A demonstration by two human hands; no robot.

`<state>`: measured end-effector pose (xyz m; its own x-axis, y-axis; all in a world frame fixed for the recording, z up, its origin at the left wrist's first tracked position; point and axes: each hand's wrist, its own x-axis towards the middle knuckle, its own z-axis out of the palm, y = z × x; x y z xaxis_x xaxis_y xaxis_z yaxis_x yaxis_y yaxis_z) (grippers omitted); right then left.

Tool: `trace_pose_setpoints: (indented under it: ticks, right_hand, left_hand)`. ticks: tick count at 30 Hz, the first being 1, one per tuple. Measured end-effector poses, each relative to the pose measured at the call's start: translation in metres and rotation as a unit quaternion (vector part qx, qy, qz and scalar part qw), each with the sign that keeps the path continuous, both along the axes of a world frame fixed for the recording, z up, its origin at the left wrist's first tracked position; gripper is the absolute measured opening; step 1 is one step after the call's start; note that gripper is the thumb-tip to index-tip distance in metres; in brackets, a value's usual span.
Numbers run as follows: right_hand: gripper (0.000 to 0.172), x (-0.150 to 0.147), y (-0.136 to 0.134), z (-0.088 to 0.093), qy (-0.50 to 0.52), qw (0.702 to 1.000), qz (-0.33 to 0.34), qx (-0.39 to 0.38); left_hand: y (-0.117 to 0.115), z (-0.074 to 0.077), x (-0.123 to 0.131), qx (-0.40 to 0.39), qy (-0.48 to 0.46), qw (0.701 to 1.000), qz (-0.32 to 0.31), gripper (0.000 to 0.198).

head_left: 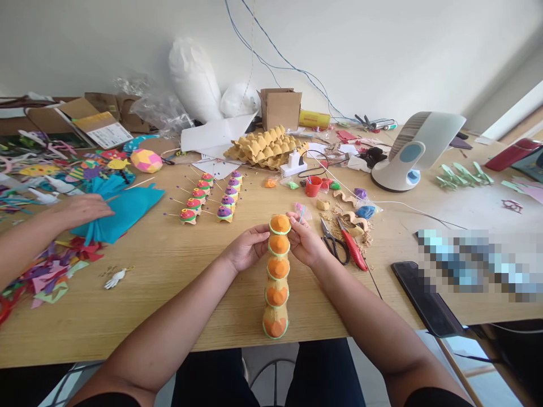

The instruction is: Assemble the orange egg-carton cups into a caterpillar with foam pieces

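A row of orange egg-carton cups with green rims (277,276) lies on the wooden table (178,294), running from the front edge away from me. My left hand (245,247) pinches the left side of the far cups with curled fingers. My right hand (306,242) grips the right side of the same far end, fingers closed on the top cup.
Another person's hand (80,210) rests on blue paper (121,210) at the left, among paper scraps. Painted carton figures on sticks (210,198), egg cartons (265,147), scissors (335,244), a red cutter (353,249), a fan (413,152) and a black phone (426,297) lie around.
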<state>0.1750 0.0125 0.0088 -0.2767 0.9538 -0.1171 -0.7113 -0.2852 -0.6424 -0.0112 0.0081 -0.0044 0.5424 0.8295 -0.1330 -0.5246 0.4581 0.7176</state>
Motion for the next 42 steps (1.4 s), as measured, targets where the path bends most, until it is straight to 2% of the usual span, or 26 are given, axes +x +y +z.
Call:
trace_pose_setpoints:
  ticks: [11,16,19,24,28,31,35,42]
  right_hand:
    - [0.035,0.003,-0.002,0.006,-0.050,0.998,0.020,0.024]
    - [0.045,0.010,0.003,0.006,-0.149,0.983,0.016,0.107]
    - [0.042,0.016,0.009,0.003,-0.231,0.965,-0.024,0.126]
    - [0.034,0.024,0.016,0.000,-0.345,0.917,-0.117,0.161]
    - [0.033,0.028,0.012,0.004,-0.403,0.873,-0.144,0.236]
    - [0.035,0.029,0.007,0.009,-0.454,0.836,-0.145,0.272]
    - [0.041,0.031,0.001,0.011,-0.506,0.793,-0.114,0.320]
    - [0.035,0.031,-0.002,0.009,-0.610,0.671,-0.098,0.411]
  left_hand:
    - [0.001,-0.001,-0.001,-0.020,0.027,0.999,0.033,0.037]
    - [0.002,-0.002,-0.003,-0.005,0.017,1.000,0.018,0.043]
    - [0.002,-0.002,-0.003,0.006,0.020,1.000,0.023,0.037]
    - [0.001,-0.002,-0.003,0.014,0.032,0.999,0.028,0.033]
    - [0.000,0.000,-0.003,0.017,0.026,0.999,0.032,0.028]
    - [0.001,0.000,-0.002,0.015,0.024,0.999,0.043,0.022]
    - [0.003,-0.001,-0.002,0.003,0.017,0.999,0.049,0.019]
    - [0.005,-0.003,-0.002,-0.008,-0.009,0.998,0.056,0.021]
